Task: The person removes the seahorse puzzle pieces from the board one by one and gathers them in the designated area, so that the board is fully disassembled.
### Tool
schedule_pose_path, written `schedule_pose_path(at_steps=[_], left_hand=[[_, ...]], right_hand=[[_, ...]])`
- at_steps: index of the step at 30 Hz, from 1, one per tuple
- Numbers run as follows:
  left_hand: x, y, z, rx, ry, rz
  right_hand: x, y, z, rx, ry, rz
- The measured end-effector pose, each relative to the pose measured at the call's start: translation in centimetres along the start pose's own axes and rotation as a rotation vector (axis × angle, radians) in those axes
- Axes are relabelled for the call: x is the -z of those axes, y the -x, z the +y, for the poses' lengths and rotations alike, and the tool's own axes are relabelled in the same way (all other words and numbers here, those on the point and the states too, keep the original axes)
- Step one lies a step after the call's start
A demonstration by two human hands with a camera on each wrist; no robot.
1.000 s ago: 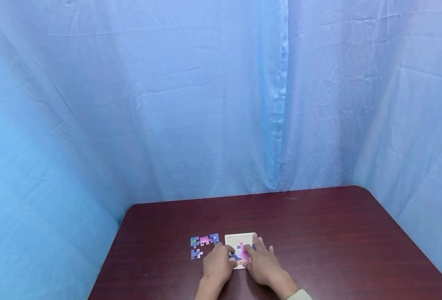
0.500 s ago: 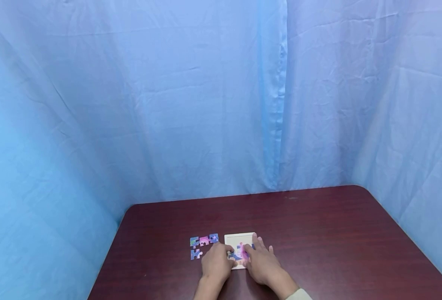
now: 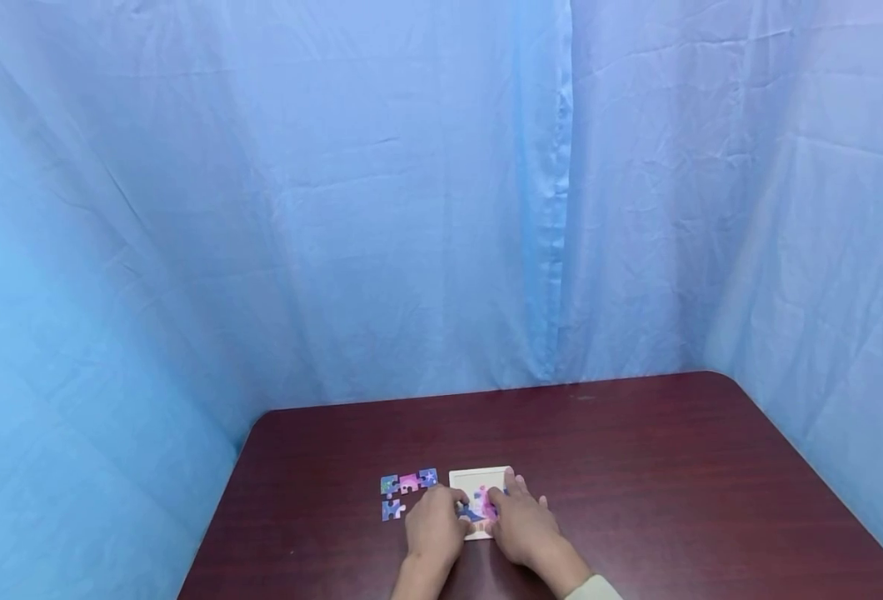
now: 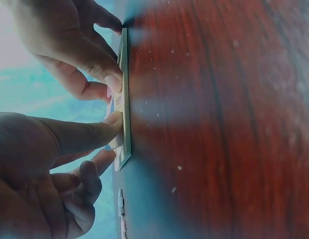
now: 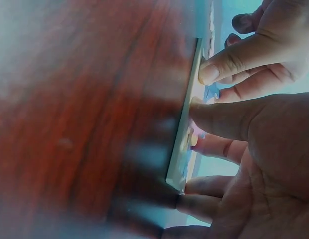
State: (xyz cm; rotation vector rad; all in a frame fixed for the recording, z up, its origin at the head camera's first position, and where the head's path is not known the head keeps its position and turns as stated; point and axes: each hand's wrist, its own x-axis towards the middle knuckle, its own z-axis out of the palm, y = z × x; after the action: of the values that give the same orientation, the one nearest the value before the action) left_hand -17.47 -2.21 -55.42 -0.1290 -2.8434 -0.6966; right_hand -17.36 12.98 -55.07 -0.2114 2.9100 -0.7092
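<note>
A white puzzle tray (image 3: 479, 472) lies flat on the table, with blue and pink jigsaw pieces in its nearer part. My left hand (image 3: 436, 525) is at the tray's left side, pinching a blue jigsaw piece (image 4: 116, 141) between thumb and index finger low over the tray. From the right, my right hand (image 3: 526, 527) rests on the tray with its fingers spread. Its thumb and index finger press at the pink piece (image 3: 484, 499), and the other fingers lie along the right edge. Both hands cover parts of the tray.
Left of the tray lie several loose jigsaw pieces, among them a pink one (image 3: 409, 482), a starfish one (image 3: 428, 477) and a blue one (image 3: 392, 510). The dark red wooden table (image 3: 636, 467) has blue curtains (image 3: 411, 208) behind and at its sides.
</note>
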Motion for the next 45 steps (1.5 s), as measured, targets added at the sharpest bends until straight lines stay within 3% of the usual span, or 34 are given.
schedule_pose_path(at_steps=[8, 19, 28, 39, 45], left_hand=[[-0.3, 0.1, -0.1, -0.008, -0.007, 0.006], [1.0, 0.0, 0.0, -0.044, 0.046, 0.005], [2.2, 0.5, -0.4, -0.086, 0.158, -0.045], [3.2, 1.1, -1.4, -0.053, 0.208, -0.038], [4.2, 1.5, -2.1, 0.024, 0.205, -0.062]], right_hand=[[0.2, -0.3, -0.4, -0.008, -0.007, 0.035], [0.5, -0.4, -0.6, -0.001, 0.023, 0.056], [0.3, -0.5, -0.4, -0.009, 0.026, 0.044], [0.3, -0.4, -0.6, -0.014, 0.021, 0.042], [0.3, -0.5, -0.6, -0.008, 0.016, 0.041]])
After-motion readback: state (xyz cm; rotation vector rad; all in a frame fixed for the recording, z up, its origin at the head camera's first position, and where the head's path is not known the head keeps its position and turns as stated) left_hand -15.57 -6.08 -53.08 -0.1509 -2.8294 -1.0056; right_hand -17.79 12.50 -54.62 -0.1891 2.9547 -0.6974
